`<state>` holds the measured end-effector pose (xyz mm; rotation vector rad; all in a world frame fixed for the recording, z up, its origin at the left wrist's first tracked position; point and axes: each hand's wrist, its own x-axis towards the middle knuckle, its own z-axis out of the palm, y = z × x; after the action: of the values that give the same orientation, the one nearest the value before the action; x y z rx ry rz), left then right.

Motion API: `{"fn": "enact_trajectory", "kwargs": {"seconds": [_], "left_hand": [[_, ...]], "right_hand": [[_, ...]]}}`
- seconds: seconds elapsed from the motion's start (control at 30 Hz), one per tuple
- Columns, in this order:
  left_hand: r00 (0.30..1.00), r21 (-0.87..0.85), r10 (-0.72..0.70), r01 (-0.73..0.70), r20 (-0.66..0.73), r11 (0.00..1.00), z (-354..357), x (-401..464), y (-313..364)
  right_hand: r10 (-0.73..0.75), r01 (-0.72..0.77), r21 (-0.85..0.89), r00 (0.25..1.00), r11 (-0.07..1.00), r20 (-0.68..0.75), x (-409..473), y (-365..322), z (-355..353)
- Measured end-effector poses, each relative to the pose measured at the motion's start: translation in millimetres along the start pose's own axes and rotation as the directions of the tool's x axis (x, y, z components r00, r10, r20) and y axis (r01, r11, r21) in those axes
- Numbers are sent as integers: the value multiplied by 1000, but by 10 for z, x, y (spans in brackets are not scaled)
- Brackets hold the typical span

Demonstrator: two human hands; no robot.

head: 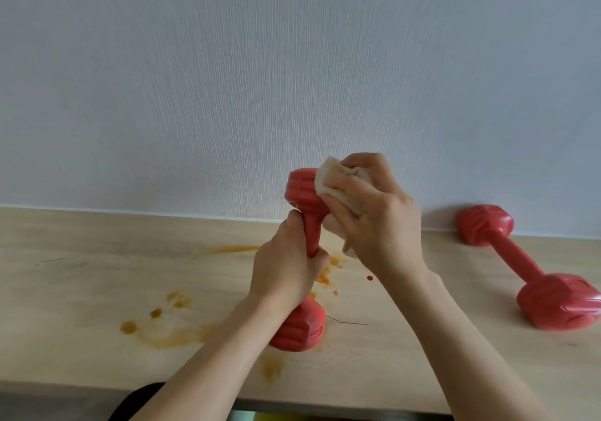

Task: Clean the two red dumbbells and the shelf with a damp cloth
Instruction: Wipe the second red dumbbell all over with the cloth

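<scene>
A red dumbbell (302,194) stands tilted near the middle of the pale wooden shelf (97,290), its lower head resting on the wood. My left hand (286,267) grips its handle. My right hand (374,215) holds a bunched whitish cloth (328,176) against the dumbbell's upper head. A second red dumbbell (520,258) lies on the shelf at the right, one head close to the wall.
Orange-brown smears and drops (162,319) mark the shelf left of and under the held dumbbell. A small dark red spot (369,278) lies near my right wrist. A pale textured wall (292,79) rises behind the shelf. The shelf's front edge (65,385) runs along the bottom.
</scene>
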<state>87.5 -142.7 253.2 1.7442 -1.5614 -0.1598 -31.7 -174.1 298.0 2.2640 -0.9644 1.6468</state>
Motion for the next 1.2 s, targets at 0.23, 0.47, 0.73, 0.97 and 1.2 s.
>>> {"fn": "enact_trajectory", "kwargs": {"seconds": [0.23,0.47,0.73,0.97,1.2], "left_hand": [[999,-30,-36,37,22,999,-4,-11,14],[998,-62,-56,57,20,996,-1,5,-21],[1000,-17,-5,5,13,1000,-18,-46,28],[999,-6,-34,34,31,999,-1,-40,85],[994,-36,-63,66,89,997,-10,0,62]], "right_hand": [[-29,24,96,998,995,47,57,-10,42],[221,-255,283,964,924,149,22,250,-187],[115,-132,104,981,986,153,-9,142,-56],[-32,42,-142,997,989,76,44,-42,22],[82,-108,251,990,962,114,52,-1,-18]]}}
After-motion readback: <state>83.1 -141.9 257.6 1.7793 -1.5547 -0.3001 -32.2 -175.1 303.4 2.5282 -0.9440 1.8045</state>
